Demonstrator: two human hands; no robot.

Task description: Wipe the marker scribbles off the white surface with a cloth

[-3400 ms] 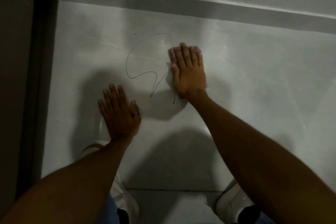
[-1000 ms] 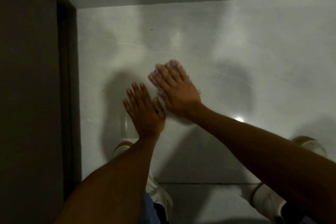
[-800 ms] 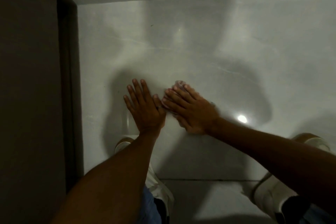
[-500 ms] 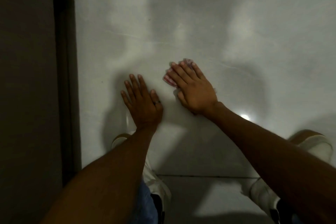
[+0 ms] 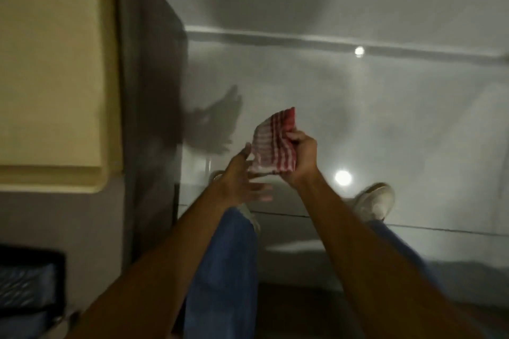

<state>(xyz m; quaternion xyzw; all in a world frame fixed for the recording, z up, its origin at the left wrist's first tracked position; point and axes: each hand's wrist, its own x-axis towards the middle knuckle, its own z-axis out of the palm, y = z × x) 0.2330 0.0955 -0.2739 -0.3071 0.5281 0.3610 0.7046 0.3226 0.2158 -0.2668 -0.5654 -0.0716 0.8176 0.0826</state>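
Observation:
My right hand (image 5: 301, 155) holds a folded red-and-white striped cloth (image 5: 274, 146) up in the air above the white glossy floor surface (image 5: 385, 124). Just left of and below the cloth is my left hand (image 5: 243, 183), fingers spread and blurred, its thumb near the cloth's lower left edge. I see no marker lines on the white surface in this view.
A dark cabinet side (image 5: 150, 91) with a cream-coloured top (image 5: 52, 63) stands at the left. My blue-trousered legs and white shoes (image 5: 376, 201) are below the hands. A wall base strip (image 5: 330, 42) runs across the far side. Ceiling lights reflect off the floor.
Both hands have lifted off the surface and the view has pulled back and up. The cloth, pressed flat under my right palm before, is now held in the air. The scribble seen earlier is gone.

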